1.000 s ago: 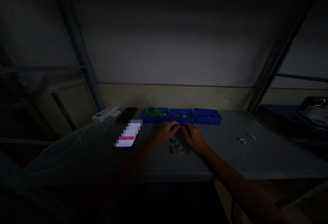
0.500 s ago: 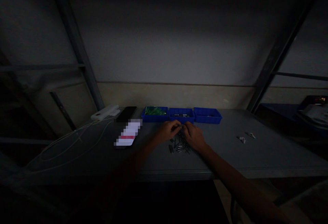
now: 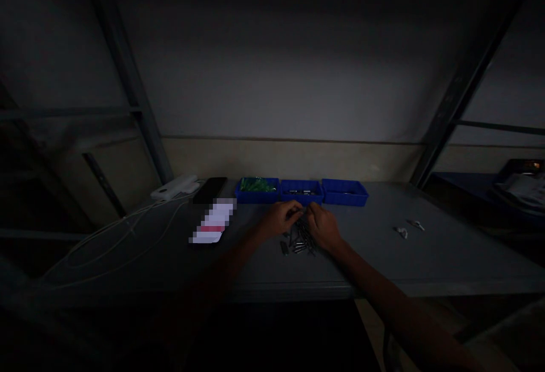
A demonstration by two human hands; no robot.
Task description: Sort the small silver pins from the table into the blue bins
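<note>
Over a pile of small metal parts (image 3: 303,241) on the grey table, my left hand (image 3: 279,218) and my right hand (image 3: 322,225) meet almost fingertip to fingertip. Both have their fingers pinched together on something small between them, too dark to name. Beside the pile, to its left, lies a flat metal piece (image 3: 284,247). Just beyond my hands stand a blue bin with green pieces (image 3: 258,197), a blue bin with shiny metal parts (image 3: 301,197) and a third blue bin (image 3: 346,197), which holds little that I can make out.
A phone with a lit screen (image 3: 215,221) lies on the left, near a dark flat object (image 3: 210,189) and a white power strip (image 3: 175,187) with cables. Two small pale objects, one of them a curved piece (image 3: 401,232), lie on the right. Metal posts (image 3: 447,99) frame the table.
My right hand has shifted very slightly to the right, opening a small gap between the fingertips. My left hand stays nearly in place.
</note>
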